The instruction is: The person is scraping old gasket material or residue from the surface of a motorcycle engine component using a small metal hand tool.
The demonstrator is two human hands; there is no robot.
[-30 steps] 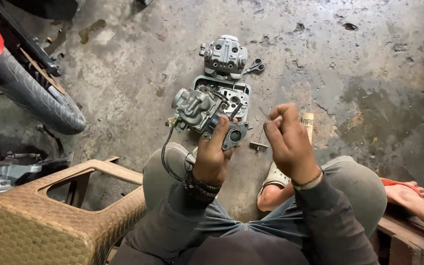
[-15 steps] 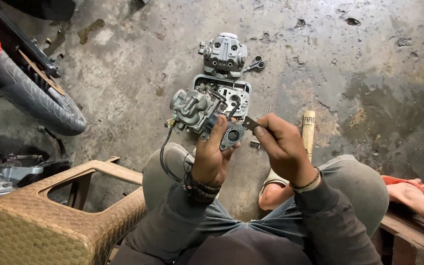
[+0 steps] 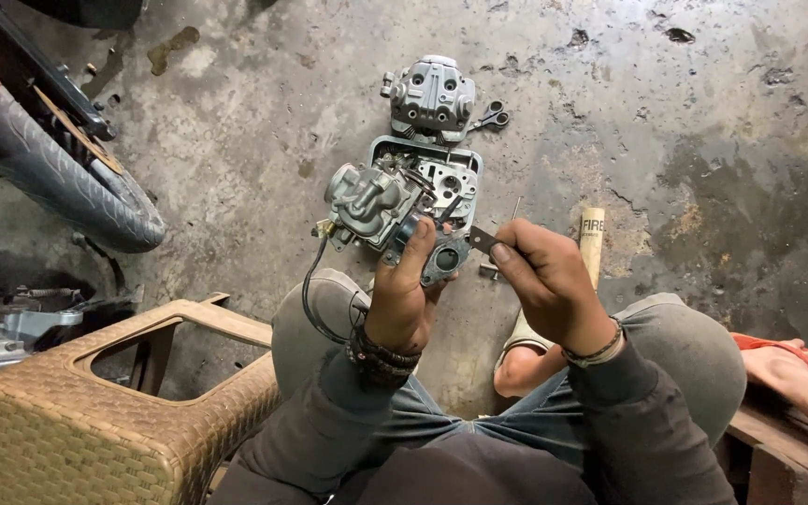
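Grey metal carburetor [image 3: 371, 201], grimy, held up above the concrete floor in the left hand [image 3: 402, 299], body tilted, a thin black hose hanging looped beneath. Small flat metal tool [image 3: 481, 239] pinched in the right hand [image 3: 544, 281], tip close to the carburetor's round flange.

Right hand [image 3: 549, 281]: a second ago raised in a loose fist, apart from the carburetor [image 3: 381, 206]; now lowered, reaching in beside its right flank.
Small tool [image 3: 481, 240]: now pinched in the right fingers, its tip near the carburetor.
Wooden handle [image 3: 592, 241]: beyond the carburetor on the floor, earlier mostly hidden by the fist, now its end shows.
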